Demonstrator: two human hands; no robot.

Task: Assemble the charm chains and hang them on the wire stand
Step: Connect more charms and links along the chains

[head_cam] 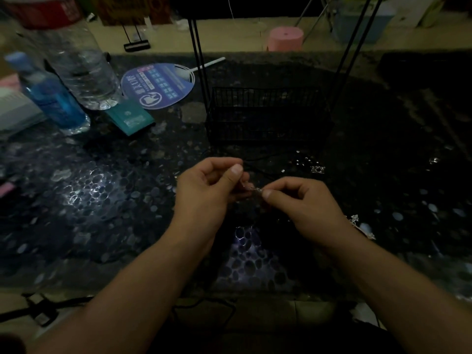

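Over the dark speckled table, my left hand (212, 185) and my right hand (298, 200) meet in the middle of the view. Between their fingertips runs a thin silver charm chain (252, 187), pinched at each end by thumb and forefinger. The black wire stand (265, 116) rises just behind the hands, with a mesh basket at its base and thin uprights going out of view. Small shiny charm parts (315, 167) lie on the table right of the basket. Another silvery chain piece (357, 223) lies beside my right wrist.
At the left stand a large clear water bottle (81, 65) and a blue bottle (51, 95), with a teal booklet (130, 118) and a round blue hand fan (158, 85) near them. A pink stool (284, 38) stands on the floor beyond the table. Cables run below the near edge.
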